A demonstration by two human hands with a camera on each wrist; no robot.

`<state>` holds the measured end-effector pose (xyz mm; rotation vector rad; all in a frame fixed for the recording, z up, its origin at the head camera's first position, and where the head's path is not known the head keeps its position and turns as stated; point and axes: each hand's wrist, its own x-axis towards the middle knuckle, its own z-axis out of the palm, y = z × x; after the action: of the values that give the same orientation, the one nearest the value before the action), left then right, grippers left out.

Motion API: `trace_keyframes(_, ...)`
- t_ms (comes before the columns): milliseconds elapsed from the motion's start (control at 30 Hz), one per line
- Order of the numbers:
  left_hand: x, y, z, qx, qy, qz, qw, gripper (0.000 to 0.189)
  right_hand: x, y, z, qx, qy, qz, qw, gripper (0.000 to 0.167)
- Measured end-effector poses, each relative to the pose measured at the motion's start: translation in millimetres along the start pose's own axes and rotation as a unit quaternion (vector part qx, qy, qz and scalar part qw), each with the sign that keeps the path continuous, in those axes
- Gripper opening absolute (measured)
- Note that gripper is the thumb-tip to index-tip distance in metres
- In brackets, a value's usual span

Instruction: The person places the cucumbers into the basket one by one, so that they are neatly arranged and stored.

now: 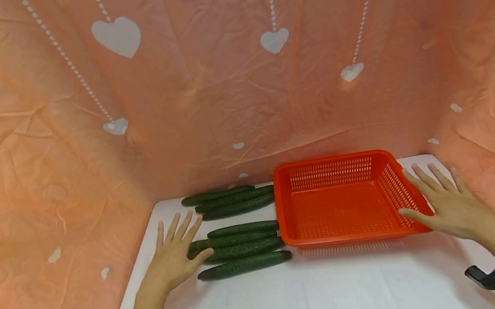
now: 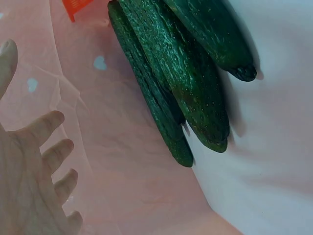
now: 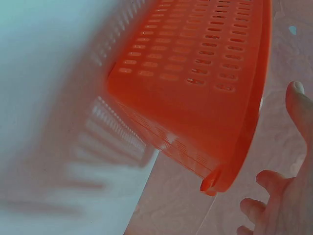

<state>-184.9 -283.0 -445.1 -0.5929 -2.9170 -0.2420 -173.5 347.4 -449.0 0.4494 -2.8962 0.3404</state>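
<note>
Several dark green cucumbers (image 1: 244,265) lie side by side in two groups on the left of the white table. My left hand (image 1: 174,257) is spread with straight fingers at their left ends; in the left wrist view the cucumbers (image 2: 171,73) lie beyond the fingers (image 2: 46,125). Right of the cucumbers stands a red plastic basket (image 1: 345,240) with slotted walls and nothing inside. My right hand (image 1: 450,208) is spread at the basket's right rim, thumb and fingertips overlapping it in the head view. In the right wrist view a gap shows between the hand (image 3: 281,200) and the basket (image 3: 186,107).
A white table top (image 1: 333,290) carries everything. Behind and on both sides hangs an orange-pink cloth (image 1: 202,103) with white hearts, close behind the basket and the back cucumbers. Each wrist wears a black strap mount (image 1: 488,278).
</note>
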Motion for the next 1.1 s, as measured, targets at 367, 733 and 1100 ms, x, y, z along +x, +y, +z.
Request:
trace_keyframes(367, 0.0, 2.1, 10.7, -0.013, 0.005, 0.018, 0.9997, 0.088, -3.2, 2.9, 9.7, 0.021, 0.004, -0.009, 0.9997, 0.102)
trace_keyframes(733, 0.2, 10.7, 30.0, -0.058, -0.035, 0.036, 0.997, 0.087, -0.4, 4.5, 17.4, 0.057, 0.004, -0.027, 0.998, 0.099)
trace_keyframes(1100, -10.7, 11.9, 48.3, -0.125, -0.072, 0.0, 0.9895, 0.067, 0.0, 7.1, 24.8, 0.076, -0.022, -0.015, 0.9967, 0.104)
